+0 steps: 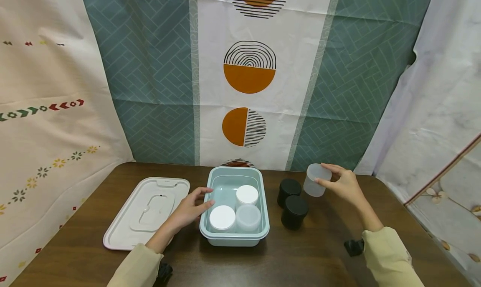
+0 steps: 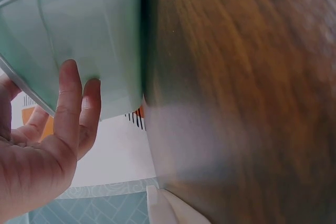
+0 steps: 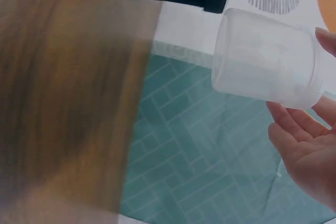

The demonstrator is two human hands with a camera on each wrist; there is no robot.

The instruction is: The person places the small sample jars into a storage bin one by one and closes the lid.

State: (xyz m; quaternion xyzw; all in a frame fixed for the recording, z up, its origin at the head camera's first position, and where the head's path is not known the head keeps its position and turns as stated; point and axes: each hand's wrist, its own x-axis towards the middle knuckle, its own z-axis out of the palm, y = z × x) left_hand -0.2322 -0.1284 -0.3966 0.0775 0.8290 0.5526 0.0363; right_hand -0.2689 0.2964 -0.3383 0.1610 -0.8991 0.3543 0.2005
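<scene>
My right hand (image 1: pixel 343 184) pinches a translucent frosted plastic jar (image 1: pixel 315 187) near its top, thumb on one side and fingers on the other. In the right wrist view the jar (image 3: pixel 268 59) is held off the table. At the middle of the table stands a pale blue plastic tub (image 1: pixel 234 240). My left hand (image 1: pixel 191 207) holds its left rim, with some fingers (image 2: pixel 68 95) against the outer wall. Inside the tub are two white-lidded jars, one nearer (image 1: pixel 222 218) and one farther (image 1: pixel 246 194), and a frosted-topped jar (image 1: pixel 248 218).
Two black-lidded dark jars, a rear one (image 1: pixel 289 191) and a front one (image 1: pixel 294 212), stand between the tub and my right hand. A white lid (image 1: pixel 150 212) lies flat left of the tub. Behind the brown table (image 1: pixel 300 262) hangs a patterned cloth (image 1: pixel 248 99).
</scene>
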